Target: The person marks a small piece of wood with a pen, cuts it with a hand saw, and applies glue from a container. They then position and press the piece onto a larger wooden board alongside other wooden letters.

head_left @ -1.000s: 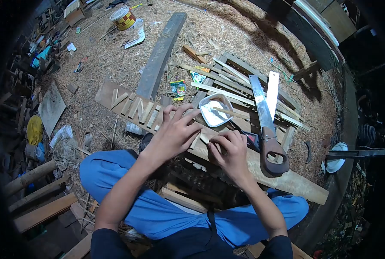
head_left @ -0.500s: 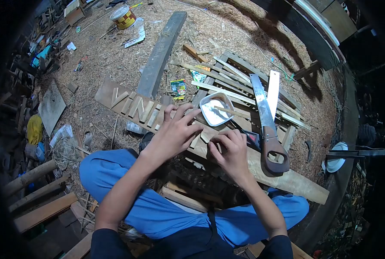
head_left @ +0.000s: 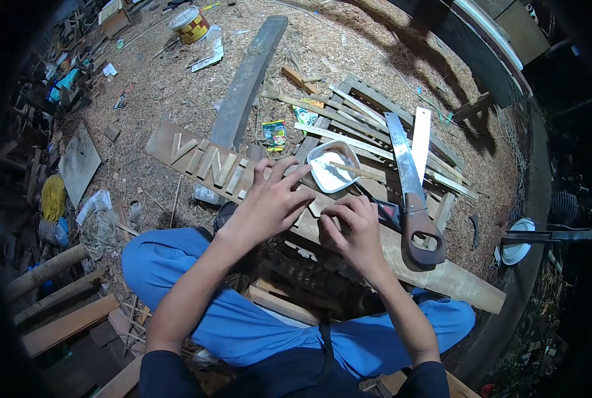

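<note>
A long wooden board (head_left: 452,278) lies across in front of my lap. Short wooden strips (head_left: 208,162) lie in a row on its left part, some upright and some slanted like letters. My left hand (head_left: 269,202) bends over the middle of the board, its fingers spread and its tips near the strips. Close by on the right, my right hand (head_left: 354,229) has thumb and fingers pinched together at the end of a small wooden strip (head_left: 314,209). The fingertips partly hide what is under them. A white tub (head_left: 334,178) of white paste, with a stick (head_left: 355,172) across it, stands just beyond.
A handsaw (head_left: 415,205) lies over the board's right side, beside a pale metal blade (head_left: 420,142). Behind are a slatted wooden pallet (head_left: 369,93) and a thick grey plank (head_left: 249,79). A paint can (head_left: 190,28) stands on the shavings-covered ground at the back left.
Both hands stay almost in place, with only slight finger movement. The tools and the strips on the left have not visibly moved.
</note>
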Action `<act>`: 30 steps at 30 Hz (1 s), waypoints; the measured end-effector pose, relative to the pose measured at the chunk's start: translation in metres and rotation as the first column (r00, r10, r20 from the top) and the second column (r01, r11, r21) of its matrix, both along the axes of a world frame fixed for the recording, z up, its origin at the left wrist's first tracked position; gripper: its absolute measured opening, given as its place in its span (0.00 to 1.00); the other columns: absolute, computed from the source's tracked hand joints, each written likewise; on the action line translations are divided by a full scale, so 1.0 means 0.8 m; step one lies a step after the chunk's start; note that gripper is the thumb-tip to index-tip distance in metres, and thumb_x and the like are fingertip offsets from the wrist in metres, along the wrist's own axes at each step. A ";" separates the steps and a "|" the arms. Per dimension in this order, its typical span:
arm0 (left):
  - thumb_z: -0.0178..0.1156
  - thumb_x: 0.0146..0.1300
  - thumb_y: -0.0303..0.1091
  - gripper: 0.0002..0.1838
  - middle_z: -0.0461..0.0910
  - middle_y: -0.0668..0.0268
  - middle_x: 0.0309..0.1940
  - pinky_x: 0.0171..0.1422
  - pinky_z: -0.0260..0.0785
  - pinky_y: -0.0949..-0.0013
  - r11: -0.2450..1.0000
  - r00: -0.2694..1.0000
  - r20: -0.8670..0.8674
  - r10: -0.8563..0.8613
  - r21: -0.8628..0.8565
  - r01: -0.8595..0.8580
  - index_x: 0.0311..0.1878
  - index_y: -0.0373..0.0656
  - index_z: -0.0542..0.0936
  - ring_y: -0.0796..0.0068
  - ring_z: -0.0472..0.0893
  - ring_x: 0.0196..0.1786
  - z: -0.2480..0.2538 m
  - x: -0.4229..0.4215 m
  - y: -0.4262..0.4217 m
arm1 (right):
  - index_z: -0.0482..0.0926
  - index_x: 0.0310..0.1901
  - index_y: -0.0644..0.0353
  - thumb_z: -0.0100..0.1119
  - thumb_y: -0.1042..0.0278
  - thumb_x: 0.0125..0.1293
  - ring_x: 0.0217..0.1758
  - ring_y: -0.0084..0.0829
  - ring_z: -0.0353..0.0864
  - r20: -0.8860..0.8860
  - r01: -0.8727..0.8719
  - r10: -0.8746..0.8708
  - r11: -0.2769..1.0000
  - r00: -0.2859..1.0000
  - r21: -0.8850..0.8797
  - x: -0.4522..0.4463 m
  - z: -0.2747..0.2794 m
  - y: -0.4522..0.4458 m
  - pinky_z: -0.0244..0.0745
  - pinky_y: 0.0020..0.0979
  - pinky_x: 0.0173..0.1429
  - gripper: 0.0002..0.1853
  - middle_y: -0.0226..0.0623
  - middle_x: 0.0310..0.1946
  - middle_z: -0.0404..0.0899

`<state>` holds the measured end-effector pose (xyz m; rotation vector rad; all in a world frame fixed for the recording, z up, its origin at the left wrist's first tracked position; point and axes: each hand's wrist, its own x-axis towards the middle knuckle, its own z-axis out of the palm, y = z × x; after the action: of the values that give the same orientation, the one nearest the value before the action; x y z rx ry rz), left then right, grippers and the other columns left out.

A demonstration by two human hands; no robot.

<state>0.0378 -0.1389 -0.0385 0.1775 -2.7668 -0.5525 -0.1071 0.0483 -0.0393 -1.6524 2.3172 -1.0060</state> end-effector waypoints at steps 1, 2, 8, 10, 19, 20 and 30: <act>0.70 0.68 0.38 0.12 0.76 0.64 0.72 0.78 0.48 0.45 1.000 1.000 0.001 0.002 -0.002 -0.002 0.53 0.54 0.88 0.58 0.68 0.78 0.000 0.000 0.000 | 0.90 0.43 0.58 0.75 0.68 0.63 0.49 0.39 0.80 0.001 0.000 0.000 1.000 1.000 0.000 -0.001 -0.002 0.001 0.70 0.41 0.58 0.08 0.35 0.42 0.84; 0.70 0.68 0.38 0.12 0.76 0.64 0.72 0.78 0.48 0.45 1.000 1.000 0.001 0.002 -0.002 -0.002 0.53 0.54 0.88 0.58 0.68 0.78 -0.001 -0.001 0.000 | 0.89 0.44 0.57 0.75 0.67 0.63 0.49 0.38 0.79 0.032 0.015 -0.014 0.999 0.999 -0.029 -0.002 -0.006 0.002 0.69 0.41 0.57 0.09 0.34 0.42 0.84; 0.69 0.70 0.40 0.09 0.77 0.64 0.72 0.79 0.46 0.45 1.000 1.000 -0.008 0.021 -0.014 -0.021 0.50 0.52 0.89 0.59 0.67 0.79 -0.002 -0.003 0.003 | 0.90 0.44 0.56 0.76 0.65 0.62 0.49 0.38 0.79 0.037 0.017 -0.015 0.999 0.999 -0.029 -0.001 -0.002 0.000 0.67 0.41 0.56 0.10 0.34 0.41 0.83; 0.69 0.71 0.41 0.09 0.78 0.64 0.71 0.79 0.45 0.45 0.999 0.999 -0.029 0.030 -0.017 -0.030 0.48 0.51 0.90 0.59 0.67 0.79 -0.005 -0.003 0.005 | 0.90 0.43 0.56 0.76 0.65 0.62 0.49 0.37 0.79 0.011 0.017 -0.016 0.999 1.000 -0.034 0.001 -0.002 -0.001 0.67 0.41 0.55 0.10 0.34 0.41 0.83; 0.70 0.69 0.38 0.09 0.79 0.63 0.72 0.79 0.46 0.44 0.988 0.991 -0.056 0.126 0.097 -0.120 0.49 0.49 0.91 0.57 0.66 0.79 0.001 -0.005 -0.005 | 0.91 0.43 0.56 0.78 0.64 0.62 0.49 0.38 0.79 -0.028 0.021 -0.021 1.000 0.999 -0.020 0.004 -0.004 0.000 0.68 0.40 0.55 0.10 0.33 0.41 0.84; 0.70 0.69 0.38 0.09 0.79 0.63 0.72 0.79 0.46 0.44 0.988 0.991 -0.055 0.124 0.098 -0.118 0.49 0.49 0.91 0.57 0.66 0.79 0.000 -0.004 -0.005 | 0.91 0.44 0.56 0.78 0.64 0.62 0.48 0.38 0.79 -0.037 0.028 -0.029 0.999 0.999 -0.021 0.006 -0.003 -0.001 0.67 0.40 0.55 0.11 0.34 0.41 0.83; 0.71 0.68 0.39 0.11 0.74 0.64 0.76 0.81 0.43 0.40 0.997 0.999 0.013 0.041 0.062 -0.042 0.53 0.59 0.90 0.57 0.65 0.80 0.000 -0.001 -0.003 | 0.91 0.48 0.54 0.76 0.65 0.63 0.51 0.38 0.79 -0.054 0.023 -0.022 0.999 0.998 0.031 0.008 0.002 -0.004 0.67 0.42 0.58 0.13 0.35 0.43 0.82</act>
<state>0.0370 -0.1415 -0.0385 0.2528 -2.7527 -0.6288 -0.1011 0.0449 -0.0378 -1.6650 2.3776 -0.9358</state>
